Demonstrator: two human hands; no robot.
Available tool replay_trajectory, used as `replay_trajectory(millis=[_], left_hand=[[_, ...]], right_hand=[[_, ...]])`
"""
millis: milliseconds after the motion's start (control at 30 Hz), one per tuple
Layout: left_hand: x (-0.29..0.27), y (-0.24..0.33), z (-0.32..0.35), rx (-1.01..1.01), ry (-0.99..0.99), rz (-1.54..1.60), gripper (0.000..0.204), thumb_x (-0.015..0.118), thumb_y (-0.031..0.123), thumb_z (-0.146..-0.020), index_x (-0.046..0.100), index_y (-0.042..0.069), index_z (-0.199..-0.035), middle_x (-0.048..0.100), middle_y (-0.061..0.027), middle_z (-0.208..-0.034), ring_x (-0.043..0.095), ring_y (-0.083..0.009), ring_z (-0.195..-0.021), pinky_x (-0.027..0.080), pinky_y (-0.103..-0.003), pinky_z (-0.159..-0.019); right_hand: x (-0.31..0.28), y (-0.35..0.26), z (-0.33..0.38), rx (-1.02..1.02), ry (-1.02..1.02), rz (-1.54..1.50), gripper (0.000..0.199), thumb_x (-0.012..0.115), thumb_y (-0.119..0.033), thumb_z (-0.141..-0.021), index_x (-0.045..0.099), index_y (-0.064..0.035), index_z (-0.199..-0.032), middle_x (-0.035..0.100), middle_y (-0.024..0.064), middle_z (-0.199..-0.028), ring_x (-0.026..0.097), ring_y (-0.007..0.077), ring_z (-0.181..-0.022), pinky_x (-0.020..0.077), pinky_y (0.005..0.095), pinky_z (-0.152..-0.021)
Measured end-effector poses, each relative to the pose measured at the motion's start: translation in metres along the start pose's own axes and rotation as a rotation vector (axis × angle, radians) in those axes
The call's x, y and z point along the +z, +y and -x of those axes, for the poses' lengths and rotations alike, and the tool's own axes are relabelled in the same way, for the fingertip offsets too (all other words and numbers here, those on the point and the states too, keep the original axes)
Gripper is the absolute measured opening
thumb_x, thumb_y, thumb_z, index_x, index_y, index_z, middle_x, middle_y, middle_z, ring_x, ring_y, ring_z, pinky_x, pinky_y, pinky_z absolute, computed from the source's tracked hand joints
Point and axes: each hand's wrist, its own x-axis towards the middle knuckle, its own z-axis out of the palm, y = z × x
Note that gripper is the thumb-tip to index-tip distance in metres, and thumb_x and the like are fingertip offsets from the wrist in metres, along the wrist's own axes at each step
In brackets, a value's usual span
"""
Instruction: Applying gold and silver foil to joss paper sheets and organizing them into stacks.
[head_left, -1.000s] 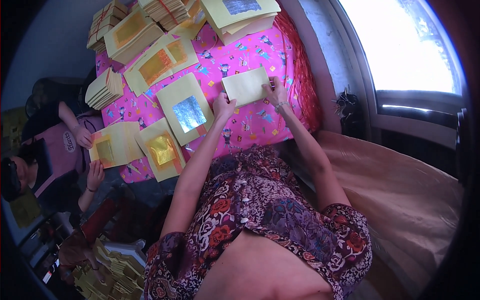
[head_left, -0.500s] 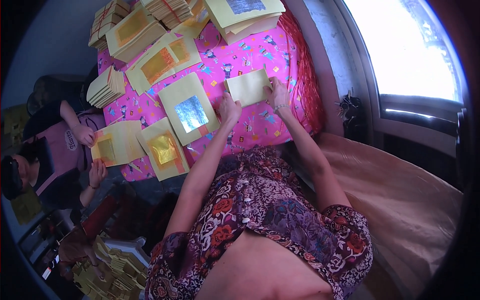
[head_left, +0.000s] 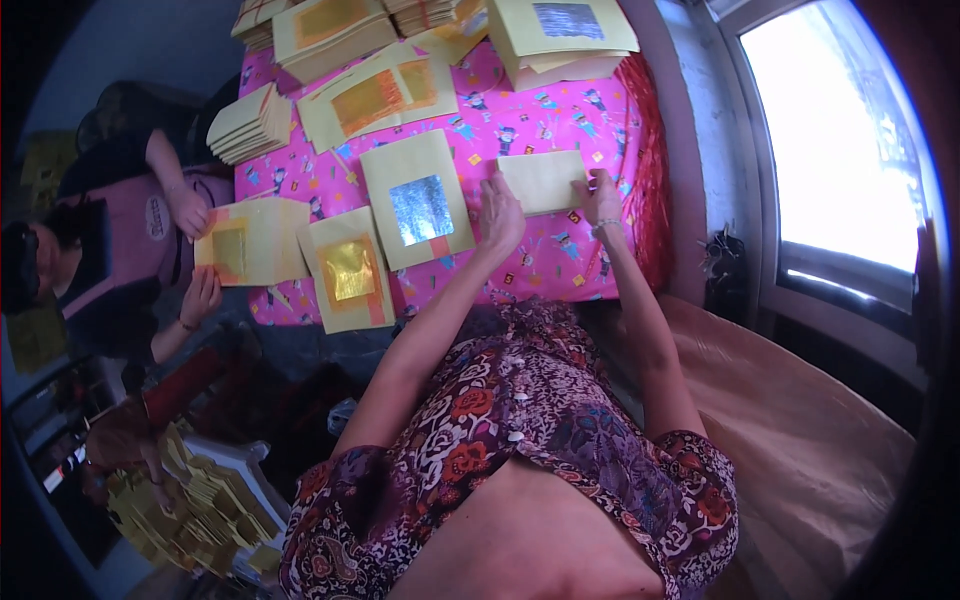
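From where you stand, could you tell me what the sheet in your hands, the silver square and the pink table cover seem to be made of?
The sheet, held by the left hand and right hand, looks like thin matte yellowish paper: flat, no shine. The silver square seems metallic foil, as it glints blue-white. The table cover looks like printed cloth or plastic; its red fringe suggests cloth, but I cannot be sure.

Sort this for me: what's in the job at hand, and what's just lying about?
In hand: plain yellow sheet, held by left hand and right hand.
Lying about: silver-foil sheet, gold-foil sheet, side stack, co-worker's sheet, pink cloth.
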Motion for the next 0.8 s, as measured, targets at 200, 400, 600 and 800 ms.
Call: replay_trajectory(millis=[200, 400, 600, 800], left_hand=[[-0.066, -0.037, 0.030, 0.247, 0.034, 0.091, 0.033, 0.061, 0.006, -0.077, 0.048, 0.002, -0.107, 0.049, -0.0178, -0.100, 0.051, -0.0355, -0.097, 0.043, -0.043, -0.083], [-0.128, -0.108, 0.060, 0.328, -0.019, -0.042, 0.040, 0.074, 0.015, -0.067, 0.054, 0.008, -0.101, 0.049, -0.0108, -0.099, 0.049, -0.0303, -0.097, 0.042, -0.040, -0.086], [-0.133, -0.134, 0.068, 0.358, -0.067, -0.226, 0.053, 0.081, 0.019, -0.058, 0.054, 0.009, -0.102, 0.048, -0.0086, -0.102, 0.046, -0.0279, -0.101, 0.040, -0.039, -0.088], [-0.135, -0.143, 0.058, 0.393, -0.103, -0.186, 0.046, 0.080, 0.017, -0.058, 0.057, 0.009, -0.096, 0.052, -0.0055, -0.099, 0.048, -0.0264, -0.099, 0.040, -0.037, -0.087]], right_hand=[[-0.032, -0.058, 0.014, -0.365, 0.175, -0.040, 0.029, 0.066, -0.017, -0.081, 0.056, -0.0016, -0.104, 0.060, 0.0172, -0.094, 0.057, 0.0316, -0.089, 0.0453, 0.0406, -0.078], [0.000, -0.121, 0.061, -0.801, -0.205, -0.031, 0.034, 0.070, -0.020, -0.074, 0.057, -0.0081, -0.103, 0.058, 0.0101, -0.095, 0.055, 0.0278, -0.091, 0.0465, 0.0384, -0.078], [0.052, -0.137, 0.093, -1.035, -0.423, 0.284, 0.048, 0.072, -0.034, -0.069, 0.054, -0.0105, -0.107, 0.053, 0.0054, -0.103, 0.050, 0.0227, -0.100, 0.0432, 0.0353, -0.081], [0.064, -0.134, 0.083, -1.077, -0.469, 0.309, 0.041, 0.071, -0.036, -0.068, 0.058, -0.0117, -0.098, 0.054, 0.0042, -0.098, 0.053, 0.0212, -0.094, 0.0462, 0.0348, -0.077]])
